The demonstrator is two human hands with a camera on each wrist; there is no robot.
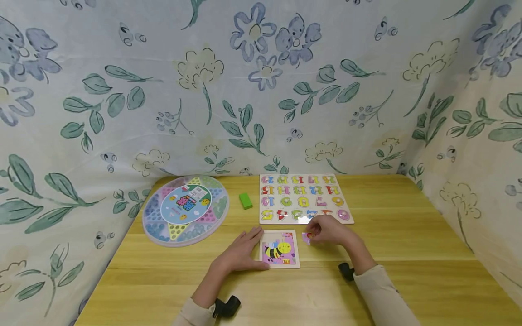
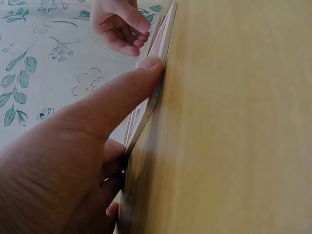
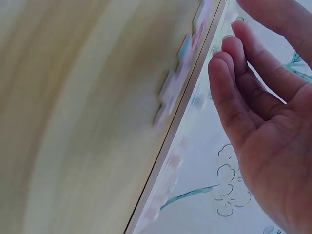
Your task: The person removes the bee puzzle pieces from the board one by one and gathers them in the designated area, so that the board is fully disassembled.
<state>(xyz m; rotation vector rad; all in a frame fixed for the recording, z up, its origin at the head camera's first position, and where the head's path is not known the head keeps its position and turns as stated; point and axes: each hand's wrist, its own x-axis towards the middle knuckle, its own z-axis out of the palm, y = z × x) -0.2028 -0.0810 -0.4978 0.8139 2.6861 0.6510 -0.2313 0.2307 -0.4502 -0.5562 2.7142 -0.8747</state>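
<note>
A square bee puzzle (image 1: 279,249) in a pale wooden frame lies on the table. My left hand (image 1: 240,253) holds it at the left side, thumb at the lower edge and fingers at the upper corner. In the left wrist view the thumb (image 2: 131,83) presses on the frame's rim. Right of the puzzle, my right hand (image 1: 328,230) hovers over small pink puzzle pieces (image 1: 306,237). The right wrist view has these pieces (image 3: 178,80) on the table, apart from the loosely bent fingers of the right hand (image 3: 273,107). Nothing shows between thumb and fingers.
Behind the puzzle lies a white number board (image 1: 266,220) with coloured numerals. A round, star-patterned game board (image 1: 185,210) is at the left, with a green block (image 1: 245,201) between the boards. Floral cloth (image 1: 261,113) hangs behind the wooden table (image 1: 408,235).
</note>
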